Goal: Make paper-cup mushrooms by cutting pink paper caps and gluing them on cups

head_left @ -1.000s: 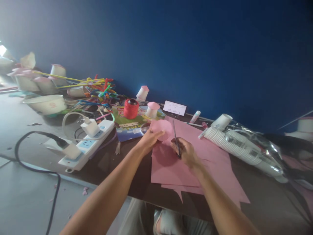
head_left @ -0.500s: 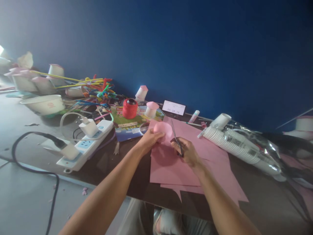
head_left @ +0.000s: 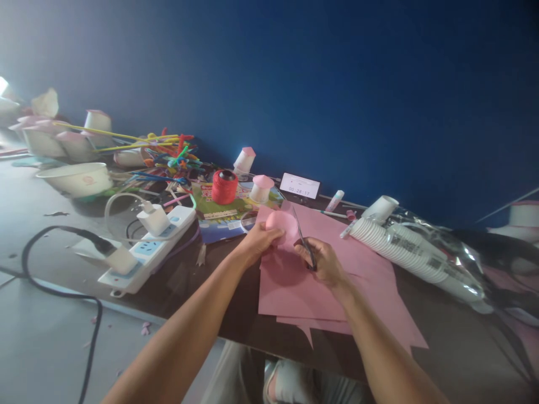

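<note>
At the far left, white cups with pink tops (head_left: 44, 145) are grouped together, with a white bowl (head_left: 74, 180) nearer; to its right and nearer lies a white power strip (head_left: 147, 253) with plugs in it, and beyond that a tangle of coloured pipe cleaners (head_left: 174, 154); next comes a picture book (head_left: 217, 220) lying flat, a red spool (head_left: 224, 191) standing on it; farther back is a taller cup with a pink roof (head_left: 244, 161); the left hand (head_left: 254, 242) pinches a pink paper disc (head_left: 285, 221) by its near left edge, thumb on top, the disc held over pink sheets (head_left: 305, 297); beyond the disc stand a short pink-roofed cup (head_left: 261, 194) and, right of it, a lit timer screen (head_left: 300, 186); the right hand (head_left: 325, 259) grips scissors (head_left: 310, 253) by the handles, blades pointing away along the disc's right edge; whether they touch it I cannot tell; at the right lies a stack of white paper cups (head_left: 398, 249), partly in clear wrapping.
</note>
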Action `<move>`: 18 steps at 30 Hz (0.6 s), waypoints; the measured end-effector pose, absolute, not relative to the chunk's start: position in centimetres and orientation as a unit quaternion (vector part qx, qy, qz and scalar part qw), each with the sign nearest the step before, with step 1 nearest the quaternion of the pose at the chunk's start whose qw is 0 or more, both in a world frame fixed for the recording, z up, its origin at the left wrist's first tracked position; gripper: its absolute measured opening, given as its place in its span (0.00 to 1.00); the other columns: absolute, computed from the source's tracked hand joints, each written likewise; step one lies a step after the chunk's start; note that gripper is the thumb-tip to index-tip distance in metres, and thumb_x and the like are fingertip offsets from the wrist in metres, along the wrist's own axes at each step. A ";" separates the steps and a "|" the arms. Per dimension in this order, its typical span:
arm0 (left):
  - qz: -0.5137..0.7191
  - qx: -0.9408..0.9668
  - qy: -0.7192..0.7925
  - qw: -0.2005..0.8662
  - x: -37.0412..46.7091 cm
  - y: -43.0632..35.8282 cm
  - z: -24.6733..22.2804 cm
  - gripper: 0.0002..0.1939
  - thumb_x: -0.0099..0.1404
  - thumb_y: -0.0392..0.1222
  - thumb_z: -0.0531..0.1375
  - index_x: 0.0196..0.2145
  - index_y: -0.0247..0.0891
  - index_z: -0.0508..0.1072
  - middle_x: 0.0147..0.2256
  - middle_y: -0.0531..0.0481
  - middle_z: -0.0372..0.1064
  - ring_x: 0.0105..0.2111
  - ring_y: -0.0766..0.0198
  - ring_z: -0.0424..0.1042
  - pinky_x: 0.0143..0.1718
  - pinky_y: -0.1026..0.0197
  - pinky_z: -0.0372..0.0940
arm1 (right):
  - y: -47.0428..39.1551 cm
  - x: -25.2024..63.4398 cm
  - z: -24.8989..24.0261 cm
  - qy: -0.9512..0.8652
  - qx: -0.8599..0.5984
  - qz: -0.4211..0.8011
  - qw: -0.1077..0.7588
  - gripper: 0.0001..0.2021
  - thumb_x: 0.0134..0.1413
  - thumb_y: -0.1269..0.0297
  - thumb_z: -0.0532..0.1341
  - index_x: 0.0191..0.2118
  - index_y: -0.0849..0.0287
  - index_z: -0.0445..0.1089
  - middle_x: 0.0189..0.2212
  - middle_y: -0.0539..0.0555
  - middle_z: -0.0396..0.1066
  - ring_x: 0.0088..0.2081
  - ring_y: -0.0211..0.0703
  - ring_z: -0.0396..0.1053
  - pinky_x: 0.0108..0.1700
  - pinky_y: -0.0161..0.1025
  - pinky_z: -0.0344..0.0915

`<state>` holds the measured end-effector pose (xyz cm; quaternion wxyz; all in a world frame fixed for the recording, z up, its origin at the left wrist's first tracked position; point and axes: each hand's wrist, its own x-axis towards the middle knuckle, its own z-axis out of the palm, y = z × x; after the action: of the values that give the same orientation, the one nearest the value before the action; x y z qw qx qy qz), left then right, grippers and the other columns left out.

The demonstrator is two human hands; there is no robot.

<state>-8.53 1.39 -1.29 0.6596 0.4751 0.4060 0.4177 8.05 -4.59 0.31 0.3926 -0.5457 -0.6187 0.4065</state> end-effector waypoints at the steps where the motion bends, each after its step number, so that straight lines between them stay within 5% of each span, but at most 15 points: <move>1: 0.418 0.475 0.406 0.660 -8.5 1.4 -1.3 0.12 0.50 0.43 0.61 0.21 0.36 0.61 0.16 0.56 0.55 0.12 0.74 0.54 0.11 0.70 0.47 | -4.6 8.0 0.3 -0.622 -0.546 0.401 0.392 0.15 0.48 0.52 0.60 0.27 0.60 0.65 0.16 0.44 0.55 0.19 0.32 0.53 0.21 0.30 0.50; 18: 0.470 0.398 0.409 0.673 -8.4 1.9 -1.4 0.13 0.49 0.43 0.64 0.30 0.31 0.69 0.22 0.51 0.65 0.15 0.72 0.62 0.14 0.69 0.56 | -3.5 9.1 -1.9 -0.603 -0.616 0.266 0.431 0.17 0.49 0.48 0.58 0.31 0.60 0.67 0.15 0.46 0.60 0.17 0.34 0.57 0.20 0.31 0.53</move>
<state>-8.45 1.89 -1.37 0.6732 0.3980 0.4094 0.4699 9.06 -3.47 -1.85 0.4313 -0.6165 -0.6028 0.2657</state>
